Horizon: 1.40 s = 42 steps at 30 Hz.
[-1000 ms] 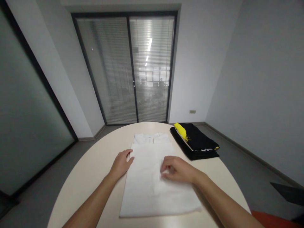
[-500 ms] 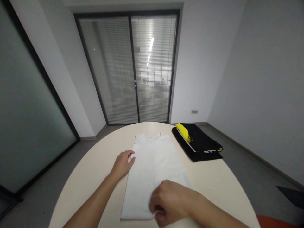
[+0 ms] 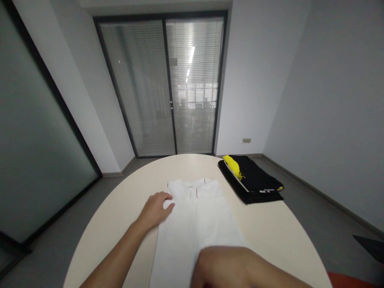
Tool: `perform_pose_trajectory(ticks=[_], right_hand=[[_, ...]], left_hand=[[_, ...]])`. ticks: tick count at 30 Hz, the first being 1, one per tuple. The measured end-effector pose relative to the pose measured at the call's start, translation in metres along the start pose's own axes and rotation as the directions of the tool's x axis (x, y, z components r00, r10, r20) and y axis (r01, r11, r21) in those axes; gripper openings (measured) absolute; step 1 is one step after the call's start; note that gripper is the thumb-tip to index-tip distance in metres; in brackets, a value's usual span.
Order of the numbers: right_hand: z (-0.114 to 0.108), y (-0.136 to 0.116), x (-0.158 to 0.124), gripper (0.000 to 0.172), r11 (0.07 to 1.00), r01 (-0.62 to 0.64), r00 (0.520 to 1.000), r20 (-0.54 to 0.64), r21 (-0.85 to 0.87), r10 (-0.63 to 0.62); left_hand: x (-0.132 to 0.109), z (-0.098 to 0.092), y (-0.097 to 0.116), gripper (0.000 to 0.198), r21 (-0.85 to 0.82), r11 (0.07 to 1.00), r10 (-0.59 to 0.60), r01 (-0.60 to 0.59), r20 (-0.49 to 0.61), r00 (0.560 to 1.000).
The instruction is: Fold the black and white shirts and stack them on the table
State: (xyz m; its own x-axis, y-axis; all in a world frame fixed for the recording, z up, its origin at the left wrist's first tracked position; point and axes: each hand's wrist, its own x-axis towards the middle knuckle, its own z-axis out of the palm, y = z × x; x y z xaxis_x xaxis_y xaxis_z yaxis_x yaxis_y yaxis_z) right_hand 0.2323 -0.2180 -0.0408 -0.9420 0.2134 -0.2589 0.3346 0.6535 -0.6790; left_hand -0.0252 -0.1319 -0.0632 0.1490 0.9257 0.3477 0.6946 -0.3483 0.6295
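A folded white garment [image 3: 192,224] lies flat on the round cream table [image 3: 129,188], its collar end toward the far side and its near end cut off by the frame. My left hand [image 3: 157,208] rests on its upper left edge, thumb and fingers apart. Over the near right part of the cloth is my right hand [image 3: 222,266], back upward; its fingers are mostly hidden beneath it and below the frame.
Folded black clothes [image 3: 255,174] with a yellow print are stacked at the table's far right edge. Beyond the table stands a glass door [image 3: 150,92] with blinds. Something red [image 3: 348,280] shows at the lower right.
The white garment has slid toward me, its collar now nearer. My right hand has moved nearer too, partly out of the frame. My left hand has barely shifted and now overlaps the cloth more.
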Motion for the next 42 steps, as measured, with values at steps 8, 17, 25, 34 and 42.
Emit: perform_pose_trajectory(ticks=[8,17,25,34,42], right_hand=[[-0.067,0.072,-0.05,0.028,0.902,-0.429,0.546,-0.81,-0.053,0.212],[-0.069,0.102,-0.061,0.021,0.86,-0.505,0.473,-0.813,0.066,0.34],[-0.074,0.111,-0.056,0.027,0.894,-0.41,0.248,-0.921,0.181,0.3],[-0.067,0.143,-0.059,0.036,0.822,-0.433,0.239,-0.833,0.369,0.499],[-0.076,0.142,-0.056,0.032,0.908,-0.302,0.158,-0.924,0.29,0.348]], left_hand=[[-0.001,-0.01,0.003,0.017,0.127,0.988,-0.099,0.086,0.103,0.99],[0.001,-0.009,0.009,0.009,-0.006,1.0,0.015,-0.014,0.093,0.996],[0.015,0.005,-0.01,0.027,-0.191,0.981,-0.072,0.04,-0.162,0.984],[0.009,0.01,-0.031,0.042,-0.283,0.956,-0.087,0.071,-0.045,0.995],[0.023,0.02,-0.021,0.041,-0.461,0.883,-0.194,0.083,-0.199,0.961]])
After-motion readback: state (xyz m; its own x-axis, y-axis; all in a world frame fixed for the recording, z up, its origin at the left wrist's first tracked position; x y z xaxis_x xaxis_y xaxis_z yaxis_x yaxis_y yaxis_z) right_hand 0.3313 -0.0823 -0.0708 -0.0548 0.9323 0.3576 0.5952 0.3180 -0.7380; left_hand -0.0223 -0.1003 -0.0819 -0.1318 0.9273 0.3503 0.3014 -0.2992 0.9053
